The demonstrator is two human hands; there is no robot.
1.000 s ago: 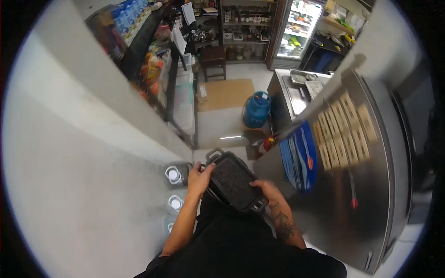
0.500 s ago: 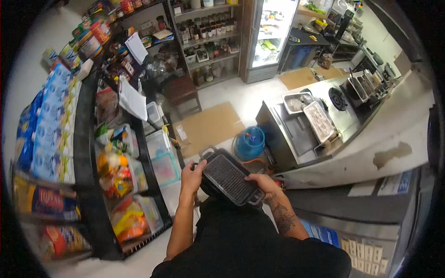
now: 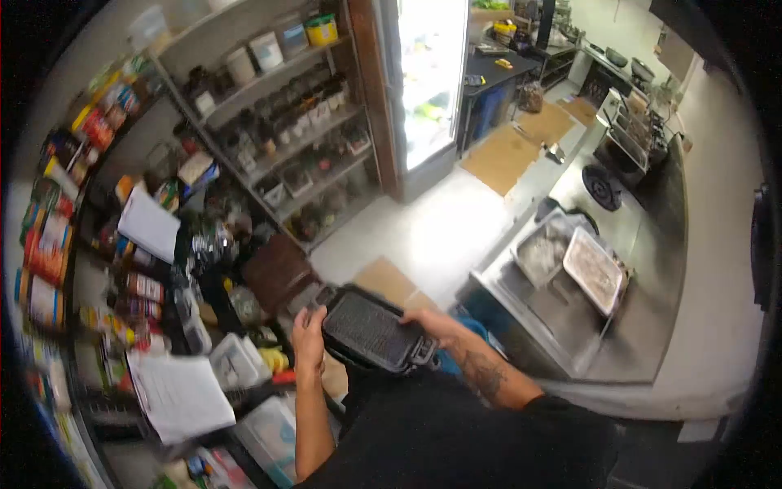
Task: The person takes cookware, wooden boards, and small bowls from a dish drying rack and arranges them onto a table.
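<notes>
A black ridged rectangular grill pan (image 3: 371, 330) with a loop handle at each end is held in front of my body, its ridged face up. A dark rim shows beneath it; whether this is a second pan I cannot tell. My left hand (image 3: 309, 336) is closed on the left end, thumb on the edge. Across the far right edge, my right hand (image 3: 432, 323) grips the pan near the other handle. The fingers under the pan are hidden.
A metal counter (image 3: 574, 354) on the right bears a tray (image 3: 597, 265). Shelving (image 3: 293, 208) and a lit fridge (image 3: 428, 106) stand ahead. A brown stool (image 3: 277, 277) is at left, near packed racks. Cardboard (image 3: 391, 281) and a partly hidden blue gas cylinder (image 3: 476, 326) lie close by.
My view has moved forward and turned, bringing the shelving, stool and metal counter closer. Both hands still hold the grill pan, which sits slightly further left and higher in view.
</notes>
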